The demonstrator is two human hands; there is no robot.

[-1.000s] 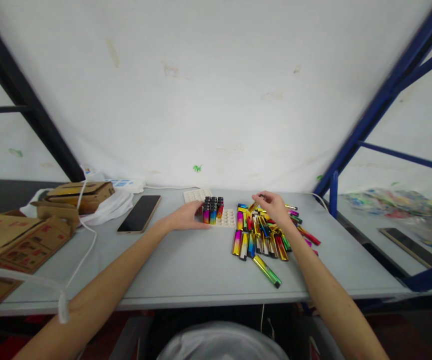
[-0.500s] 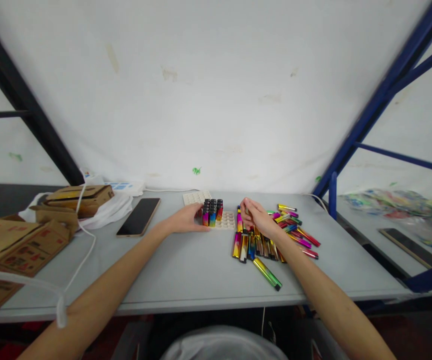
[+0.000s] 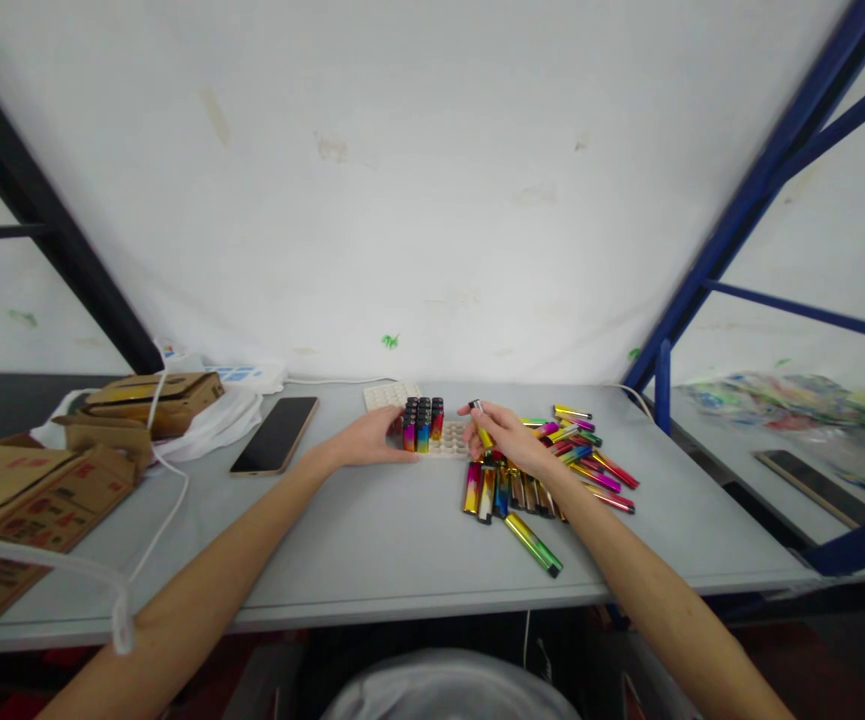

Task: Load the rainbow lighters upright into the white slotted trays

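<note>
My right hand (image 3: 503, 438) grips a gold lighter (image 3: 484, 437), held upright with its black-and-silver top showing above the fingers. Just left of it is a white tray (image 3: 456, 438) with rows of round holes. Several multicoloured lighters (image 3: 423, 428) with black tops stand upright in the tray's left part. Curled round the tray's left end is my left hand (image 3: 372, 437), thumb at the front and fingers behind the lighters; some fingertips are hidden. Below and right of my right hand lies a pile of shiny lighters (image 3: 601, 480), with one green-gold lighter (image 3: 534, 545) nearest the front edge.
A second white holed tray (image 3: 383, 396) lies behind my left hand. Leftward are a phone (image 3: 276, 436), cardboard boxes (image 3: 42, 500), white plastic bags and a cable. Blue frame bars (image 3: 747, 190) rise at the right, with another phone (image 3: 814, 487) and plastic bags beyond them.
My right hand has turned and shifted slightly left toward the tray, bringing a gold lighter upright into view. My left hand keeps its place at the tray.
</note>
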